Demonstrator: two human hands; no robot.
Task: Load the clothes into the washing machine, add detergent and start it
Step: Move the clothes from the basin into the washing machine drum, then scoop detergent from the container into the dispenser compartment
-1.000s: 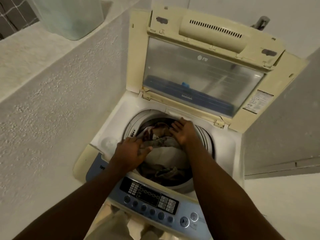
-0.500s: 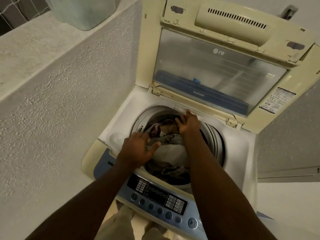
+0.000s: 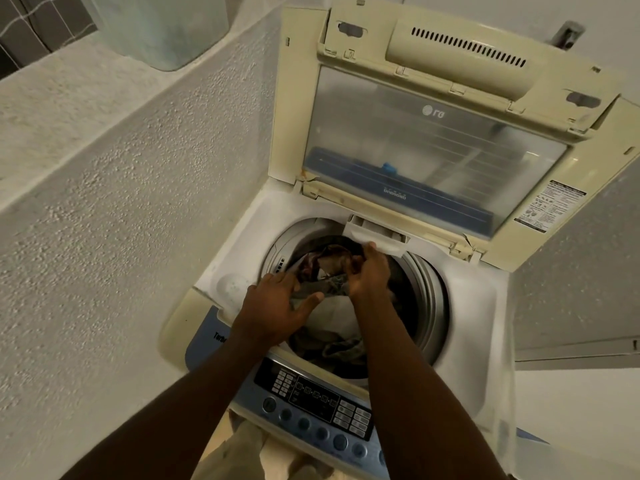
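A cream top-loading washing machine stands with its lid raised. Its steel drum holds a pile of grey, white and dark red clothes. My left hand lies on the clothes at the drum's left side, fingers spread. At the back rim, my right hand has its fingertips hooked on the front lip of a white detergent drawer, which is slid partly out over the drum. The blue control panel with buttons runs along the near edge, between my forearms.
A rough plastered wall rises close on the machine's left, topped by a ledge with a translucent tub. A tap sticks out behind the lid. A grey wall panel closes the right side.
My right hand has gone from the clothes to the back rim, and the detergent drawer has come out. The left hand stays on the clothes. The camera has shifted slightly.
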